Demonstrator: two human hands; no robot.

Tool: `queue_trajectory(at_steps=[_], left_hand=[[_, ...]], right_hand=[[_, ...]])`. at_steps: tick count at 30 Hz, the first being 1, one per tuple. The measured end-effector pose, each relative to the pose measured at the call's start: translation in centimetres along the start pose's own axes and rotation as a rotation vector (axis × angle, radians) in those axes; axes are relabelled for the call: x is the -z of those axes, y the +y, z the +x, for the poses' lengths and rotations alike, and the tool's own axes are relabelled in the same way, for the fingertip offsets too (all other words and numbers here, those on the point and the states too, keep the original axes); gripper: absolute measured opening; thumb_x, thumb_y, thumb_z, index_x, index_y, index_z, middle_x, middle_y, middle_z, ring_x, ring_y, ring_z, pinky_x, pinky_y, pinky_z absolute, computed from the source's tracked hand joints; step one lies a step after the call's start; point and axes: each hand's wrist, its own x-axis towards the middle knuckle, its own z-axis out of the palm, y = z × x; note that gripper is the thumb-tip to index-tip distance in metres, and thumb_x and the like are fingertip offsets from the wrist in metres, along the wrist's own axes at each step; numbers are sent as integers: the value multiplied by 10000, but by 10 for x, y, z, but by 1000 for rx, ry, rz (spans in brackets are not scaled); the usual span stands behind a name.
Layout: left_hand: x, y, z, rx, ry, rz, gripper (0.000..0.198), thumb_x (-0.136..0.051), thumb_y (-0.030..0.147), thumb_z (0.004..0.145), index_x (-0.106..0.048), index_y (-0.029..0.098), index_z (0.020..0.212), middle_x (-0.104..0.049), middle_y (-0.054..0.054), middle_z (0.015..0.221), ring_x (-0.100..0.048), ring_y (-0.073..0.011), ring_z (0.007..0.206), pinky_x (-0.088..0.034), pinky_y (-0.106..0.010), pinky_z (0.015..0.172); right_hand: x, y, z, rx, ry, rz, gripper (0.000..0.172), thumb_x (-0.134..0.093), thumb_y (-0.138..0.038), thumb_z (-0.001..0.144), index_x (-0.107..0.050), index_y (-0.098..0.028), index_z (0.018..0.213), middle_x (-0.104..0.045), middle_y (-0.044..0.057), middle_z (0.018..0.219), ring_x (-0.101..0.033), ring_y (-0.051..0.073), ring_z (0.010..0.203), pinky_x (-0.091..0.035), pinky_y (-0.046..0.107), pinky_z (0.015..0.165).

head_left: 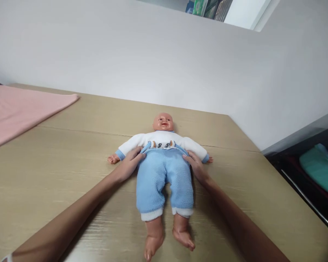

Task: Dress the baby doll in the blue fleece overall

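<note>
A baby doll [164, 122] lies face up on the table, feet towards me and arms spread. It wears a white top [138, 140] with blue cuffs and a face-like print on the chest, and fluffy blue trousers [165, 171] with white hems. My left hand [131, 160] is closed on the trousers' waist at one side, thumb on top. On the other side my right hand [196, 163] pinches the waist the same way. The waistband looks stretched up between them over the lower part of the top. The fingertips beneath the cloth are hidden.
A pink cloth [22, 107] lies on the wooden table [112, 211] at the left. Behind the table rises a pale wall [126, 54]. Beyond the right edge a dark container or shelf holds a green folded cloth [319, 167].
</note>
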Motion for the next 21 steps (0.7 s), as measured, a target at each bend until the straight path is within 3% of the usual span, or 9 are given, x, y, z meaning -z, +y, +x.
queue_trajectory(at_steps=[3,6,11,15,21], left_hand=[[0,3,-5,-10,21,102,201,-645,440,946,-652,239,938,-719,-54,1032,-620,-363,1206,-467,-418,1044],[-4,4,-7,46,51,17,199,-662,431,924,-670,238,971,-745,-61,1096,-602,-379,1327,-454,-420,1114],[-18,0,-6,248,139,-502,326,-822,472,880,-736,222,1071,-802,-42,1093,-707,-287,1093,-520,-335,926],[-28,2,-6,243,115,-744,439,-920,527,870,-791,197,1130,-841,-82,1137,-761,-270,1045,-557,-324,906],[-23,3,-1,213,87,-774,460,-912,527,893,-825,212,1216,-850,-112,1241,-755,-349,1239,-577,-428,1080]], right_hand=[[-1,3,-5,-54,5,80,260,-797,-499,861,-698,-259,855,-695,20,915,-617,285,969,-522,422,986],[-12,4,-9,-135,8,278,292,-806,-540,870,-740,-279,983,-790,29,1064,-698,314,1111,-552,463,1084],[-25,-2,-17,-277,32,614,483,-962,-561,807,-789,-328,1194,-838,16,1261,-729,325,1303,-589,466,1150],[-24,-6,-19,-288,45,650,491,-972,-607,797,-808,-320,1160,-856,13,1226,-739,324,1312,-630,448,1114],[-24,-4,-9,-231,31,588,485,-887,-691,836,-792,-318,1132,-848,42,1118,-752,339,1205,-643,471,1024]])
